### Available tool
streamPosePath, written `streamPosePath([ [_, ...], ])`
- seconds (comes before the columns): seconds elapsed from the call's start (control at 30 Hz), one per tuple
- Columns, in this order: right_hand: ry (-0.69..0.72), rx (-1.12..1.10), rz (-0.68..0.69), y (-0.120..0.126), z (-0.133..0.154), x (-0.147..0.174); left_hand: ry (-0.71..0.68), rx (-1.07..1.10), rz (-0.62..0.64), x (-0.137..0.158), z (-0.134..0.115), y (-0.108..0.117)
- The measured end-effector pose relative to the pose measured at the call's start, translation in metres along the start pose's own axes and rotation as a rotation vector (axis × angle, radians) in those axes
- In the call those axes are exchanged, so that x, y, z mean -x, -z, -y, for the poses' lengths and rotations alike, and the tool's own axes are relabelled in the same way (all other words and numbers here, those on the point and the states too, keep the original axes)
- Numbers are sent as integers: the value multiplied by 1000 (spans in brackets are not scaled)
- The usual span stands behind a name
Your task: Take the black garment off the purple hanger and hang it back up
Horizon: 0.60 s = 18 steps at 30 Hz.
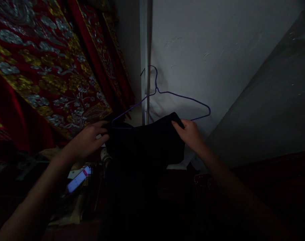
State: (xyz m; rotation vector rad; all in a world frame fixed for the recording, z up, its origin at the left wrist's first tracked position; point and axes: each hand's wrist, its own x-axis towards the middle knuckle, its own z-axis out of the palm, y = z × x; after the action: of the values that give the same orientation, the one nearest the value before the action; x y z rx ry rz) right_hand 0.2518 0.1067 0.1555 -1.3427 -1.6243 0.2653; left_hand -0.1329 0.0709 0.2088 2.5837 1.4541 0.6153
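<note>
A purple wire clothes hanger is in front of the wall, its hook at a narrow vertical post. Dark cloth, seemingly a black garment, covers part of the hanger's lower bar; its exact kind is lost in the dark. My left hand is closed on the garment's left edge, beside the hanger's left end. My right hand pinches the garment's upper right corner, with the thumb on top, below the hanger's right arm. The lower part of the garment fades into shadow.
Red cloth with gold and silver embroidery hangs at the left. A lit phone lies at lower left among dim objects. The pale post stands against the white wall. A grey slanted surface is at the right.
</note>
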Motion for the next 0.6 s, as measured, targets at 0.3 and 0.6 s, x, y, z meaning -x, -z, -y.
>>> streamPosePath([
  [0.3,-71,-146,82,-28,11,19,-183,-63,-127,-33,-35,13],
  [0.6,94,-184,159,-10,17,44,-163,133,-352,-88,-19,-18],
])
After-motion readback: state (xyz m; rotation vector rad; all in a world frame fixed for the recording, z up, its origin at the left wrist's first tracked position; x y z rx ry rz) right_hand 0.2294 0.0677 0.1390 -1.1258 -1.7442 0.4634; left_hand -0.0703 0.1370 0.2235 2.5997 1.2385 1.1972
